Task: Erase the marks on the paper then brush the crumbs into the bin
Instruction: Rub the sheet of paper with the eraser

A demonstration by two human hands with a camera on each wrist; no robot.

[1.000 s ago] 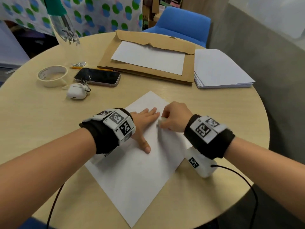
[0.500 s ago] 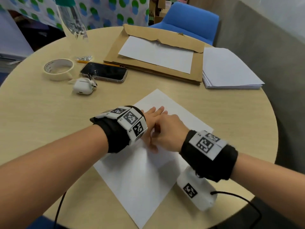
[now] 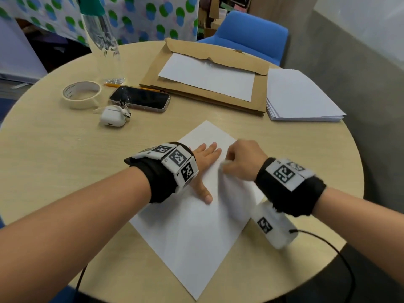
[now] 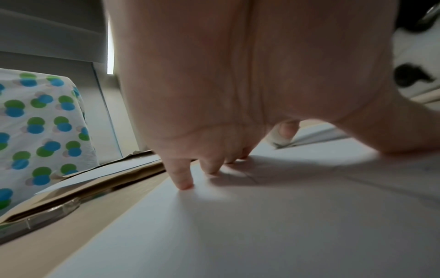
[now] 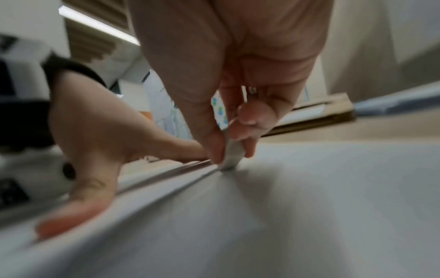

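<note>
A white sheet of paper point(image 3: 188, 232) lies at an angle on the round wooden table point(image 3: 54, 154). My left hand point(image 3: 204, 162) lies flat on the sheet with straight fingers, pressing it down. Beside it my right hand point(image 3: 238, 162) pinches a small white eraser point(image 3: 225, 164) whose end touches the paper; it shows between thumb and fingers as the eraser point(image 5: 232, 156) in the right wrist view. Faint pencil lines point(image 4: 240, 175) cross the paper point(image 4: 238, 225) near my left fingertips point(image 4: 184, 185). No bin is in view.
At the back left sit a tape roll point(image 3: 82, 94), a phone point(image 3: 140, 98), a white earbud case point(image 3: 113, 119) and a pencil point(image 3: 113, 85). A brown envelope point(image 3: 196, 62) with a sheet on it and a paper stack point(image 3: 299, 97) lie behind. A blue chair point(image 3: 251, 33) stands beyond.
My right hand with the eraser slid left against the left hand half a second ago and has moved back to the right. The left hand stays pressed on the paper.
</note>
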